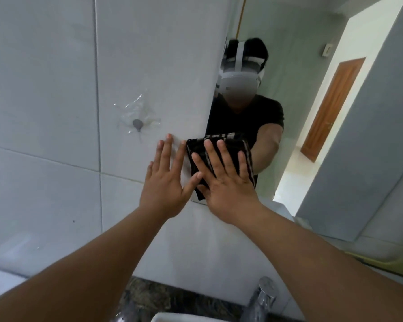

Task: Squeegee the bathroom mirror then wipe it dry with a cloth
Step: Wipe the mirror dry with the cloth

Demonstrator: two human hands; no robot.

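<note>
Two hands are up at the wall; near the bottom a shiny tap (264, 296) stands by a white sink (170, 318) on a dark stone counter (154, 296); further up, the left hand (165, 177) lies flat on the tile wall (56, 89), fingers straight and spread, holding nothing; just beside it, with thumbs almost touching, the right hand (226, 180) presses a dark striped cloth (219, 145) flat on the mirror (300, 43), fingers straight, not curled round it; the cloth sits at the mirror's lower left corner, right by its edge. No squeegee shows, so I think the drying step is going on; the next move likely needs a firm slide of the cloth across the glass, well away from the corner. Past the hands, a small grey hook (137, 124) is stuck on the tile under clear tape; in the glass a person in a black top shows, and far back a brown door (330, 108) and pale walls.
</note>
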